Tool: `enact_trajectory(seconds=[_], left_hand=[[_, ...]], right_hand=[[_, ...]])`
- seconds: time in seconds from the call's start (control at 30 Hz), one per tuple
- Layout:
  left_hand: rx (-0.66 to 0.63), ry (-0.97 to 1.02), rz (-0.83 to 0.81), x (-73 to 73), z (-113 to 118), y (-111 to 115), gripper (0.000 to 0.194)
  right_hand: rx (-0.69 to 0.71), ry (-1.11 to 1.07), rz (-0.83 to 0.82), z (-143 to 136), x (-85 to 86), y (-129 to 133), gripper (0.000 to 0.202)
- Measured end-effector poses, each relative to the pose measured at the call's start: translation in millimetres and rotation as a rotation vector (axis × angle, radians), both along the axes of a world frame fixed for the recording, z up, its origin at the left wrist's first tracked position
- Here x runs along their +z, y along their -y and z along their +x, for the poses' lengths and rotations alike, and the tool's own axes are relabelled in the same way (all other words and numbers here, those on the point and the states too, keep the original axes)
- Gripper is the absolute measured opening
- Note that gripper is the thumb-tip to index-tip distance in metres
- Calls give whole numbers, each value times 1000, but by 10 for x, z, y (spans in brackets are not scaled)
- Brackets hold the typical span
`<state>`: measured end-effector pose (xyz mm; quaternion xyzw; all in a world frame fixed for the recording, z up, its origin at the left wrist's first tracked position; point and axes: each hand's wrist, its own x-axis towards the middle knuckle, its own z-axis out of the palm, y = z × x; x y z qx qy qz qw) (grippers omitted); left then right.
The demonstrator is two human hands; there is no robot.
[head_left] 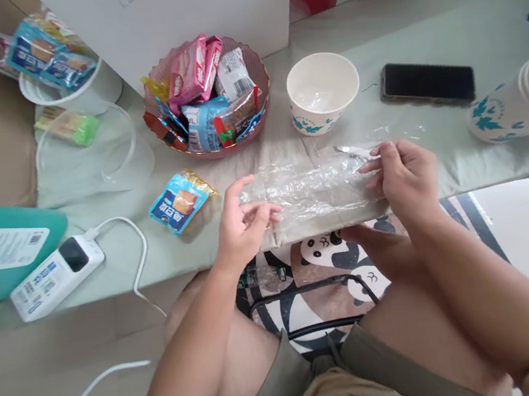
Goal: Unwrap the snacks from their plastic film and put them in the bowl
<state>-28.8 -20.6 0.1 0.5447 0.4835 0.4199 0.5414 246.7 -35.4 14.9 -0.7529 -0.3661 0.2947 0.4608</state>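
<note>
A crinkled clear plastic bag (312, 193) stretches between my two hands over the table's front edge. At its left end my left hand (244, 220) pinches it between the thumb and bent fingers, with the index finger raised. My right hand (410, 177) grips the right end, thumb pressed against the fingers. Beside the right fingertips lies a narrow whitish strip (355, 152); I cannot tell if it belongs to the bag. A blue and gold snack packet (180, 202) lies left of my left hand. Behind the bag stands a paper cup (321, 84) with clear film inside.
A pink glass bowl (260, 73) of wrapped snacks stands behind the packet. At right are a phone (428, 83) and stacked paper cups (499, 115). A white power bank (57, 276) with a cable, a green bottle (4, 248) and a clear plastic tub (87, 153) are at left.
</note>
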Motion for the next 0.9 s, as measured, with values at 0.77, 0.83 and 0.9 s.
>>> enact_trajectory(seconds=[0.77, 0.83, 0.9], left_hand=[[-198, -720, 761, 107, 351, 219, 37], [-319, -775, 704, 57, 472, 177, 43], [-346, -900, 591, 29, 544, 140, 50]], right_hand=[[649, 832, 421, -302, 25, 270, 42], [778, 817, 236, -372, -71, 249, 49], [780, 815, 105, -368, -152, 220, 54]])
